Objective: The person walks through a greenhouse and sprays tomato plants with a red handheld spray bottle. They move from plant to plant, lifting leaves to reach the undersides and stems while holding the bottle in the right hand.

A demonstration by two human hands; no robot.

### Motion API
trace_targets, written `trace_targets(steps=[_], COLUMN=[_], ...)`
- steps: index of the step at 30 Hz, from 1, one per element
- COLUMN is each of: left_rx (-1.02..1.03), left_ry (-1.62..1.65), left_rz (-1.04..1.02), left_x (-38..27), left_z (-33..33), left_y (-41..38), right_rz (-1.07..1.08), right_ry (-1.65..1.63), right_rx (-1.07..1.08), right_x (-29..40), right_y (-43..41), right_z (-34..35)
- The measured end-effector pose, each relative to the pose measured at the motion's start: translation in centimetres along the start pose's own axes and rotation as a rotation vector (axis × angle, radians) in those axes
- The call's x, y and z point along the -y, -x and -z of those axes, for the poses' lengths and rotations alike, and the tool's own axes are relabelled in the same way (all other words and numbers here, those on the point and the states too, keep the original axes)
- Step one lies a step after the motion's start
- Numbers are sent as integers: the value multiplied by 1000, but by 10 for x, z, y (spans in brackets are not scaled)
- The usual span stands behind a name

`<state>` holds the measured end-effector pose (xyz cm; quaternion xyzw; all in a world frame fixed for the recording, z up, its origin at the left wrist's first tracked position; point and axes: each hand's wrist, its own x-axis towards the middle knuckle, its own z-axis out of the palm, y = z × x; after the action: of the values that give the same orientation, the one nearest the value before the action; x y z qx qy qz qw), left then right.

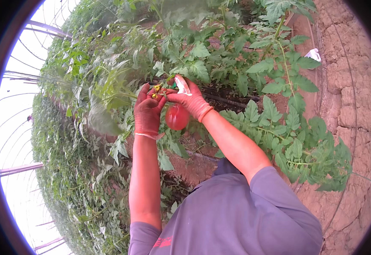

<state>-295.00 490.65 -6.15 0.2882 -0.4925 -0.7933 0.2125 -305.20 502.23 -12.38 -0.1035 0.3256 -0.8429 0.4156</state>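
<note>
Both my hands wear red gloves and meet among the leaves of tomato plants (201,68). My left hand (147,111) has its fingertips closed around a small cluster of yellow tomato flowers (155,91). Just right of it, my right hand (192,98) grips a small hand sprayer with a white head (181,85). The sprayer's rounded red container (177,117) hangs below my right fingers. A bit of green (173,85) shows at the front of the head, close to the flowers. My right fingers hide the sprayer's neck.
Leafy tomato plants (77,165) fill the left, beneath arched greenhouse ribs (19,169). One long tomato shoot (287,137) leans across at right. Black tubing (227,101) runs over the soil. A white plastic container (313,54) sits by the cracked earth surface (348,95).
</note>
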Motion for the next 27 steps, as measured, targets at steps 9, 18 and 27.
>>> trace_targets(steps=[9,18,27], left_rx=[76,93,81], left_ry=[13,48,22], left_rz=[19,32,67], left_x=[4,9,11], left_z=[4,7,9], left_y=[13,23,24], right_rz=[311,755,846], right_ry=[569,1038,1164], right_rx=[-25,-32,-109], right_x=[0,6,-1], right_y=[15,27,25], right_z=[-7,-23,-22])
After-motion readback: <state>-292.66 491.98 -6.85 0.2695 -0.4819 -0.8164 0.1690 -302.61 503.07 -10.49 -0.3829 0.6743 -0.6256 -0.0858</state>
